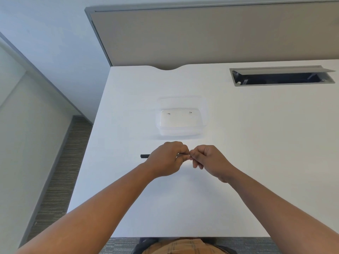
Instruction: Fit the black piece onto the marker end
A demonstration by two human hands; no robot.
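My left hand (167, 158) grips a thin dark stick-like object (145, 156); its black end pokes out to the left of my fist, just above the white desk (238, 143). My right hand (209, 161) meets the left at the fingertips and pinches the object's other end, which the fingers hide. Both hands have curled fingers and hover over the desk's middle. Just beyond them stands a clear plastic container (181, 118) with a few tiny dark specks on its bottom.
A grey cable port (282, 76) with its flap raised is set into the desk at the back right. A beige partition (201, 33) runs along the desk's far edge. The desk's left edge drops to carpeted floor (60, 171).
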